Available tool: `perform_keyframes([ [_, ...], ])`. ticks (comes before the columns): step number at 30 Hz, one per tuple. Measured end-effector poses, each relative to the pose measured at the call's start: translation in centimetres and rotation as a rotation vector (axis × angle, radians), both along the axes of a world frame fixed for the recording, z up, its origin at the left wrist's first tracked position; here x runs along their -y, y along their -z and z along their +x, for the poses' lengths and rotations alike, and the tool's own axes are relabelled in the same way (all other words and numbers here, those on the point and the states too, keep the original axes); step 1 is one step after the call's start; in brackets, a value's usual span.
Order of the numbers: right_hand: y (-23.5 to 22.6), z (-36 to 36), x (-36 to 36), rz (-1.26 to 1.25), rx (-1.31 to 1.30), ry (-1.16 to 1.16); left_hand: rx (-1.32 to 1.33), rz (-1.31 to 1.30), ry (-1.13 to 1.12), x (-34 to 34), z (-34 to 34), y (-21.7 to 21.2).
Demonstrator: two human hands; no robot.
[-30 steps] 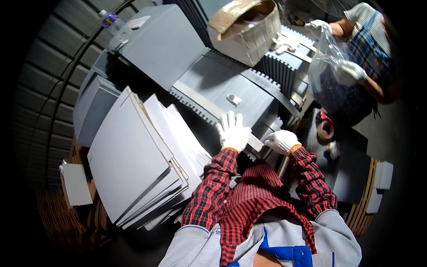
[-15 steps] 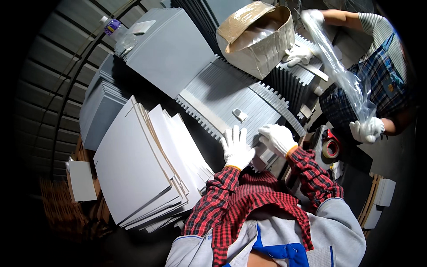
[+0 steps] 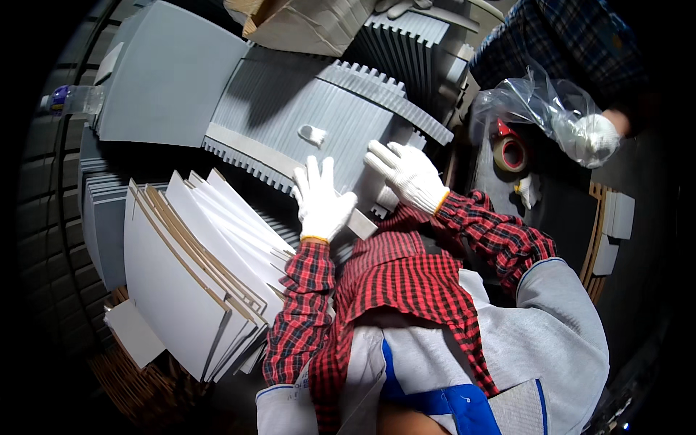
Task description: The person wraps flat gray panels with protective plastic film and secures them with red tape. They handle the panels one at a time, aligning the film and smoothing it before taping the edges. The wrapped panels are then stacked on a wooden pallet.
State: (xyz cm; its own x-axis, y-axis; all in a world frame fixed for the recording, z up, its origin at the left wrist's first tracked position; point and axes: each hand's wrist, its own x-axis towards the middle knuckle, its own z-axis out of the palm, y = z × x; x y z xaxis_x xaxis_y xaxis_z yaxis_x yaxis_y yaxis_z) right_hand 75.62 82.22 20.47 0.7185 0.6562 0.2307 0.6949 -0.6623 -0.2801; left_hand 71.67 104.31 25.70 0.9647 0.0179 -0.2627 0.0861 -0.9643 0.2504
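Left hand [image 3: 320, 199]: white knit glove, fingers spread flat, holding nothing.
Right hand [image 3: 404, 172]: gloved, open, pressing down.
Grey board [image 3: 330, 109]: ribbed, notched edges, at 12 o'clock, under both hands.
White sheets [image 3: 192, 272]: fanned, at 9 o'clock.

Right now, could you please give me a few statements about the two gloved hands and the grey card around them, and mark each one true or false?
1. Both hands wear white gloves. True: the left hand and the right hand are gloved in white.
2. The left hand holds the roll of tape. False: the roll lies apart, to the right, near a co-worker's gloved hand.
3. Both hands rest on the grey notched card sheets. True.
4. The fanned stack of white boards lies to the person's right. False: it lies to the left.
5. The co-worker's hand holds a clear plastic bag. True.
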Motion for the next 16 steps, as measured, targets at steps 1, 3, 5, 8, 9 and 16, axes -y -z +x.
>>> perform_keyframes([
  [1,-0.1,-0.1,0.2,-0.009,-0.003,0.024,0.011,-0.001,0.016,0.1,0.2,0.4],
  [3,-0.3,-0.3,0.7,-0.034,-0.012,0.038,-0.014,-0.044,0.028,-0.3,0.4,1.3],
  [5,0.1,0.0,0.7,-0.041,0.020,0.033,-0.054,-0.106,0.018,-0.6,0.6,0.9],
  [8,-0.7,0.1,0.2,-0.059,0.024,0.013,-0.063,-0.110,-0.008,-0.8,0.4,0.7],
  [9,-1.1,0.1,0.1,-0.065,0.016,0.004,-0.059,-0.095,-0.019,-0.8,0.2,0.9],
  [16,-0.1,-1.2,1.4,-0.025,0.023,-0.002,-0.021,-0.069,-0.005,-1.3,-0.3,2.5],
])
